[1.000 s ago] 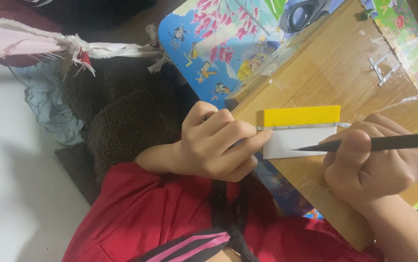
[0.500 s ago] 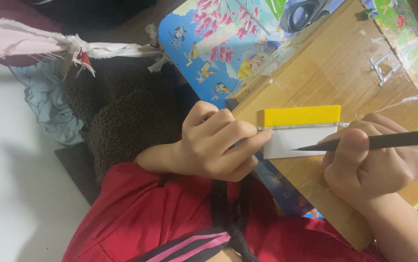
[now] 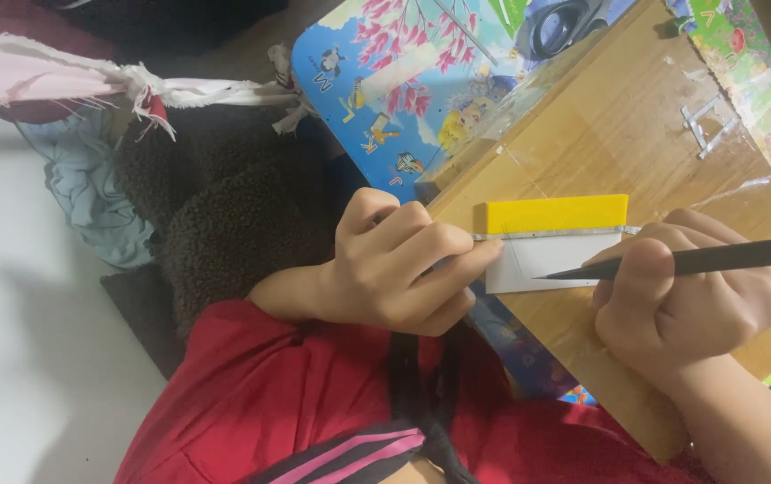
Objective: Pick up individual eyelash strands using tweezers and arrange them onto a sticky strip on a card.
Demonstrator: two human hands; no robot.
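A small paper piece, yellow above (image 3: 555, 213) and white below (image 3: 547, 260), lies on a wooden board (image 3: 618, 134). A thin metal ruler (image 3: 547, 235) runs across it where the two colours meet. My left hand (image 3: 394, 264) presses its fingertips on the ruler's left end and the paper's left edge. My right hand (image 3: 685, 300) grips a dark pencil (image 3: 699, 260) whose tip touches the white half of the paper.
A colourful cartoon-printed mat (image 3: 421, 81) lies under the board, with black scissors (image 3: 560, 22) at the top. Small metal bits (image 3: 706, 125) rest on the board's far side. A dark fuzzy cloth (image 3: 233, 224), a blue cloth (image 3: 90, 193) and my red clothing (image 3: 314, 403) sit to the left and below.
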